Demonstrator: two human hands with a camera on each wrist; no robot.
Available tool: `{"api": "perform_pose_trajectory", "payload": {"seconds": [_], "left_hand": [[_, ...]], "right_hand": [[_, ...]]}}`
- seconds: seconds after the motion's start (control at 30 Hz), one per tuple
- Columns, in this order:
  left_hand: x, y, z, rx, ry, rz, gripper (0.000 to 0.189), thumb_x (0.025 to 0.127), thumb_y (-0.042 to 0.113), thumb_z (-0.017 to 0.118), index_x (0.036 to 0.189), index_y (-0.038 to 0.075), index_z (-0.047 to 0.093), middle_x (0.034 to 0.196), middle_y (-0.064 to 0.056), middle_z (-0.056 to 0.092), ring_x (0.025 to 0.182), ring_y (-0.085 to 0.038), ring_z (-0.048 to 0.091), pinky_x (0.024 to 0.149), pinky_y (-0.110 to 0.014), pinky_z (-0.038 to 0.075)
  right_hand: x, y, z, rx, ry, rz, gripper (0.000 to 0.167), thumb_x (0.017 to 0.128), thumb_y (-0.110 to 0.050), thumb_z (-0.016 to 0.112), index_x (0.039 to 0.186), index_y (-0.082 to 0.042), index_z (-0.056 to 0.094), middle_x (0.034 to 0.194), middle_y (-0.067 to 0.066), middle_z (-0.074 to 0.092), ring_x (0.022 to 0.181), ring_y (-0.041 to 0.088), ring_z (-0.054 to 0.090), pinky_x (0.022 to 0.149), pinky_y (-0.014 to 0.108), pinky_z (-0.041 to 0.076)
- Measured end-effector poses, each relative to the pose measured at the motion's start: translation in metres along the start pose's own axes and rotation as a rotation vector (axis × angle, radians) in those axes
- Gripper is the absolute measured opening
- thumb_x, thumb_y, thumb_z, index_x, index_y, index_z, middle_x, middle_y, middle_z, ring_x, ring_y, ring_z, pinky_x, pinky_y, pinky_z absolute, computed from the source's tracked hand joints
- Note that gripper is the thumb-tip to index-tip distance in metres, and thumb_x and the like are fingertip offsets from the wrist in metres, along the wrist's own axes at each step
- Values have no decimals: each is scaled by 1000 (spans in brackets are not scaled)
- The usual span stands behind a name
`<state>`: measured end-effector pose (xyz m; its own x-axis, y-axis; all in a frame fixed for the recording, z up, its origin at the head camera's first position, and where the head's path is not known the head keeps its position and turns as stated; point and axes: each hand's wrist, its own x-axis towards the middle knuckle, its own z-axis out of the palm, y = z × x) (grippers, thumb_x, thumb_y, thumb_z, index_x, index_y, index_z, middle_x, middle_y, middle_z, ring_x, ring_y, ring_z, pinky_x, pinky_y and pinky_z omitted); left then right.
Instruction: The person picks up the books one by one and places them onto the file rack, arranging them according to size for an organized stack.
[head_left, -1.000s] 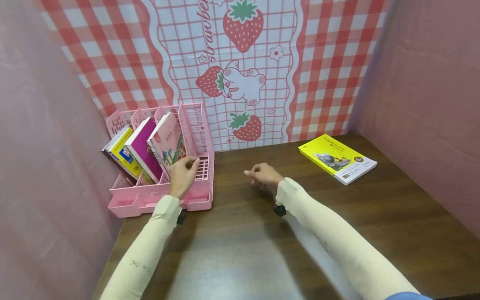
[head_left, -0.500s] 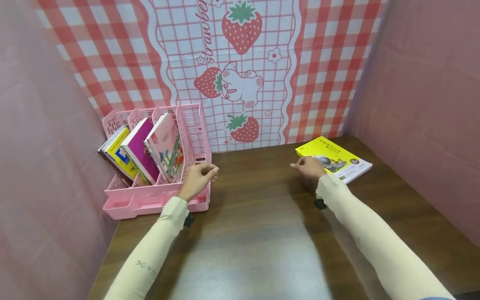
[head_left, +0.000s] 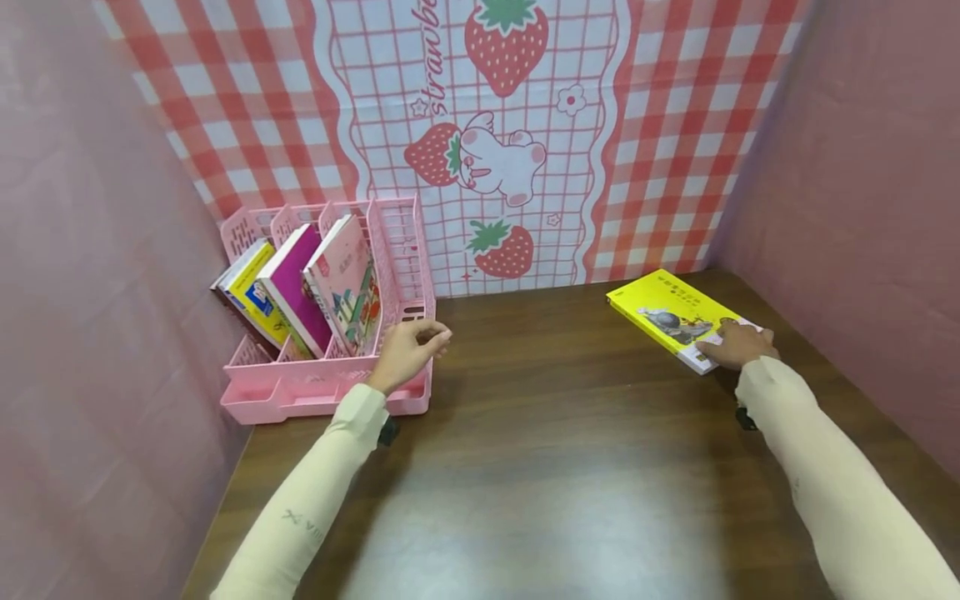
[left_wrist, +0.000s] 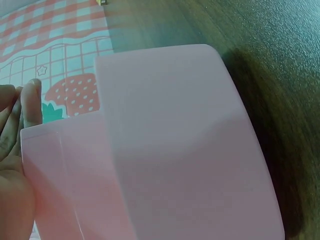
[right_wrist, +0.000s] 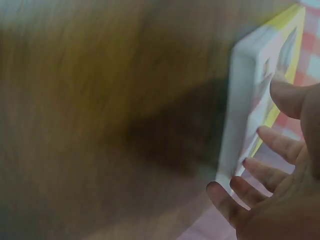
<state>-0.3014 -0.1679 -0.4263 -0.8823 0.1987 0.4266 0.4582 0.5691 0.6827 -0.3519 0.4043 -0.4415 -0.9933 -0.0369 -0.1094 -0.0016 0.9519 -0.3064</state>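
Observation:
A yellow and white paperback book (head_left: 667, 308) lies flat on the table at the right. My right hand (head_left: 738, 346) is over its near right corner, fingers spread; in the right wrist view the thumb and fingertips stand at the end of the book (right_wrist: 267, 65). My left hand (head_left: 411, 350) hovers at the front right of the pink desk organizer (head_left: 300, 387), fingers loosely bent, nothing in them. In the left wrist view the organizer's pink wall (left_wrist: 175, 135) hides part of the scene beside the left hand (left_wrist: 17, 165).
Several books lean in the organizer's slots: a pink one (head_left: 348, 283), a purple one (head_left: 296, 283) and a yellow one (head_left: 258, 292). A strawberry-patterned cloth (head_left: 502, 158) hangs behind the brown table (head_left: 525, 450). Pink curtains (head_left: 847, 208) close off both sides.
My right hand has moved from mid-table rightward to the yellow book. My left hand has moved slightly right, away from the organized books. The books stay in place.

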Motion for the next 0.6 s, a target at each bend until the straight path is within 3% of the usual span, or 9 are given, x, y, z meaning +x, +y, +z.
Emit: {"api": "perform_pose_trajectory", "payload": {"seconds": [0.1, 0.17, 0.4, 0.53, 0.6], "left_hand": [[2, 1, 2, -19, -9, -4, 16, 98, 21, 72, 103, 6, 78, 83, -1, 76, 72, -21, 73, 67, -30, 57], [3, 1, 3, -26, -16, -5, 15, 98, 20, 72, 103, 7, 78, 83, -2, 76, 73, -24, 73, 66, -30, 58], [4, 2, 5, -37, -37, -1, 15, 98, 20, 72, 102, 7, 77, 83, -3, 76, 76, -34, 74, 66, -31, 57], [4, 3, 5, -40, -40, -3, 15, 99, 20, 72, 102, 7, 77, 84, -3, 76, 76, -31, 74, 66, -30, 58], [3, 4, 3, -38, -38, -5, 14, 99, 20, 72, 103, 8, 77, 84, -3, 76, 75, -28, 74, 67, -31, 58]], "right_hand": [[-3, 20, 0, 50, -17, 43, 98, 95, -63, 57, 146, 16, 29, 136, 45, 35, 108, 62, 31, 86, 75, 38], [-3, 29, -1, 65, -26, 43, 104, 93, -68, 57, 147, 16, 27, 135, 45, 33, 111, 62, 30, 88, 75, 33], [-4, 43, -2, 68, -36, 38, 110, 89, -71, 61, 145, 18, 27, 131, 45, 32, 118, 60, 29, 92, 77, 18], [-6, 42, -4, 120, -46, 195, 131, 76, -78, 71, 142, 23, 18, 128, 49, 22, 118, 66, 21, 94, 79, 20], [-6, 40, -7, 140, -78, 267, 135, 71, -79, 74, 139, 25, 19, 124, 51, 23, 116, 67, 21, 95, 77, 27]]}}
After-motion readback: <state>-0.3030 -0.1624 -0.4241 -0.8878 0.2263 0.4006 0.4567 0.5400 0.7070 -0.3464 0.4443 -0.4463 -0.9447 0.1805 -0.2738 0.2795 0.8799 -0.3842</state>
